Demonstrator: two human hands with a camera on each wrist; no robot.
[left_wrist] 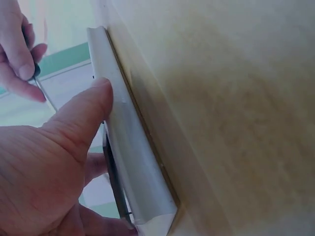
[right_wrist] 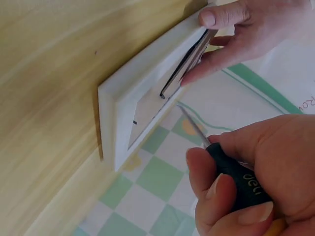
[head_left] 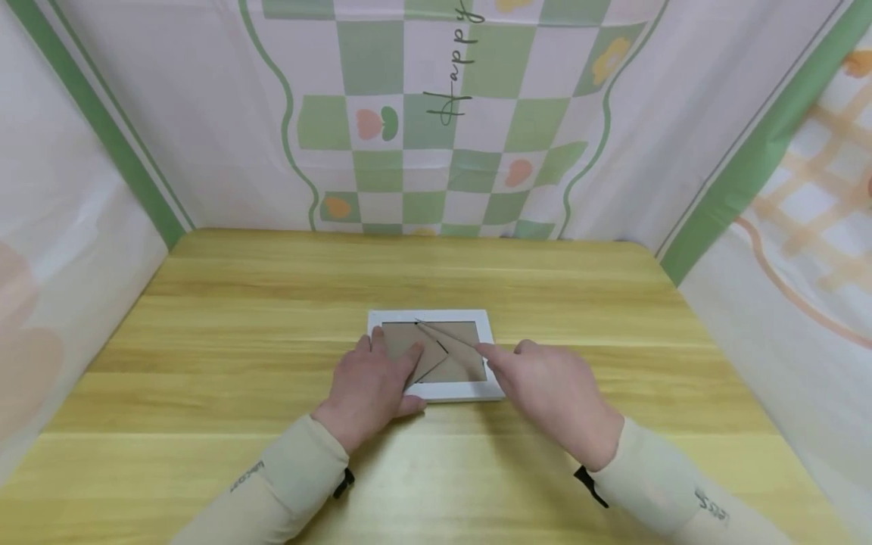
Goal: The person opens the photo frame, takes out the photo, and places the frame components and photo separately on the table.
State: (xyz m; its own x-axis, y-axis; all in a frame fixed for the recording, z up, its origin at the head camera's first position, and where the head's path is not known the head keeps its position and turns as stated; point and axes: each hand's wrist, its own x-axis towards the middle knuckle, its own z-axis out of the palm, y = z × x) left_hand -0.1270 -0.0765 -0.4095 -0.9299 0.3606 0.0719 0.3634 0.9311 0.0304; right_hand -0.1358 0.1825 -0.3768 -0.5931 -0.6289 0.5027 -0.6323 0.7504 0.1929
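A white picture frame (head_left: 429, 391) lies on the table, its brown backing board (head_left: 466, 369) facing up. On the board is a brown pointed flap (right_wrist: 189, 64) with a dark edge, standing slightly raised in the right wrist view. My left hand (head_left: 368, 378) holds the frame's left part, thumb along the near side and fingers over the back. My right hand (head_left: 545, 386) grips a screwdriver (right_wrist: 236, 179) with a dark green handle and thin metal shaft. Its shaft reaches over the board toward the frame's far edge in the head view; whether the tip touches cannot be told.
The wooden table (head_left: 272, 288) extends around the frame on all sides. Behind it hangs a white curtain (head_left: 436, 166) with green checks, and printed cloth also borders the left and right sides.
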